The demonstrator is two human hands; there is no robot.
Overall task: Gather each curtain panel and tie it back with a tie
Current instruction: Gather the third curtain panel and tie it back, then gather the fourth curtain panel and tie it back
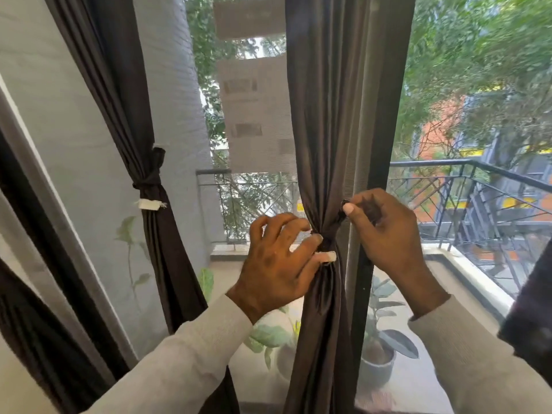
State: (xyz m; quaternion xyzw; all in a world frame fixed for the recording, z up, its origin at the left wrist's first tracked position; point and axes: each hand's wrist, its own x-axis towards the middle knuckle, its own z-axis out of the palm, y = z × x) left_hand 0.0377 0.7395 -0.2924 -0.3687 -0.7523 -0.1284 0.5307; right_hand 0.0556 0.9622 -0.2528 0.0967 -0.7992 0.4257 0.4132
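Left hand (277,264) pinching bunched satiny curtain panel (322,138), right hand (385,225) gripping dark tie (342,216)

This is a room in a home, an upper-floor flat by the look of it, opening onto a small balcony. Dark floor-length curtains (325,121) hang at tall glass doors, a metal railing (466,186) edges the balcony, potted plants (378,358) stand on its floor, and trees (478,55) and neighbouring buildings (254,115) lie beyond.
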